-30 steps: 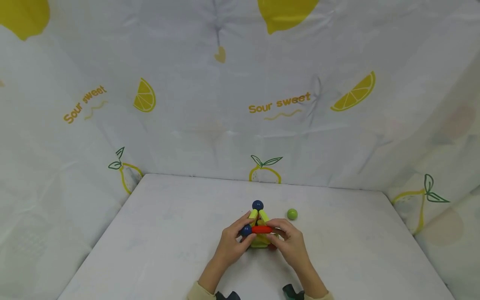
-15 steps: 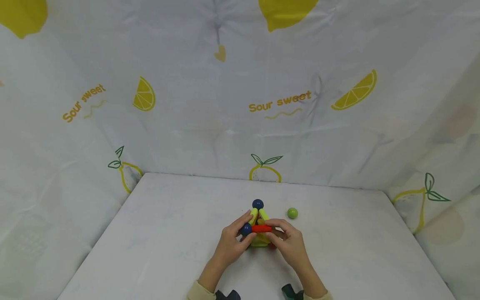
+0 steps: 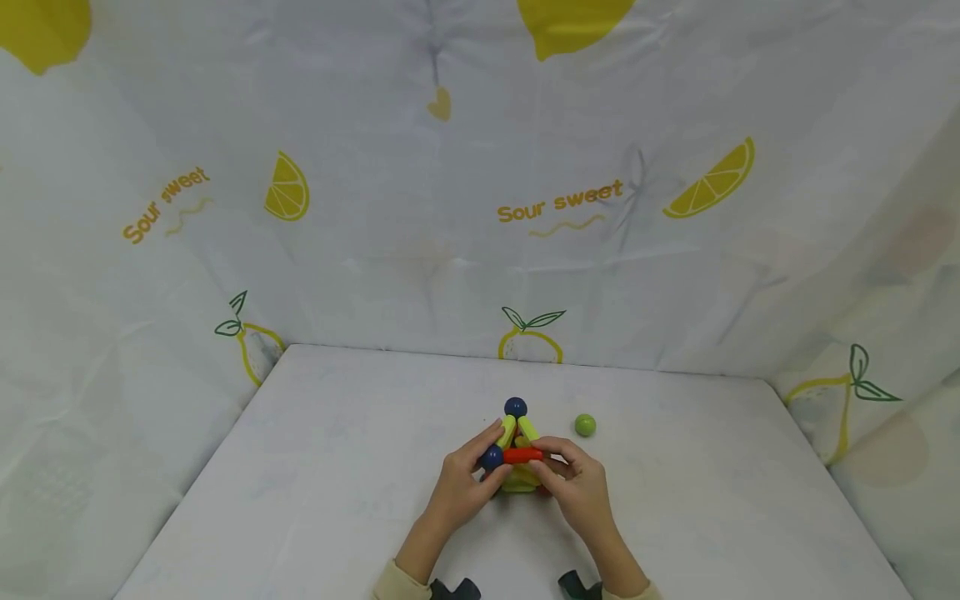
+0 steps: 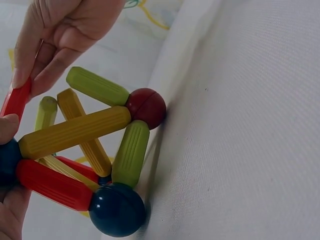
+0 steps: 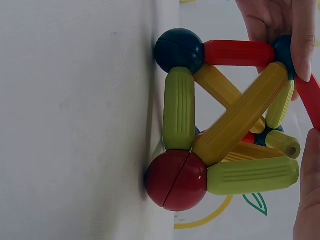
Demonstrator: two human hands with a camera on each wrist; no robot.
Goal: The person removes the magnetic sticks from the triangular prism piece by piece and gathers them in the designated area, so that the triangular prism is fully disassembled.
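A frame of magnetic rods and balls stands on the table. My left hand (image 3: 462, 482) grips a blue ball (image 3: 492, 457) at its upper near-left corner. From that ball a red rod (image 3: 522, 456) runs to the right, and my right hand (image 3: 581, 487) pinches its other end between thumb and fingers. In the right wrist view, a yellow rod (image 5: 242, 112) slants from the held ball down to a dark red ball (image 5: 176, 180) at the base. A green rod (image 5: 252, 176) rises from the red ball with its top end free. Another blue ball (image 4: 117, 210) sits at the other near base corner.
Behind the hands, a blue ball (image 3: 515, 407) tops two light green rods at the far side of the frame. A loose green ball (image 3: 585, 425) lies to its right on the white table (image 3: 300, 483). A lemon-print cloth (image 3: 420, 250) hangs behind.
My right hand and wrist have shifted very slightly left. Both hands keep the same hold on the blue ball and red rod, and the frame stands as before.
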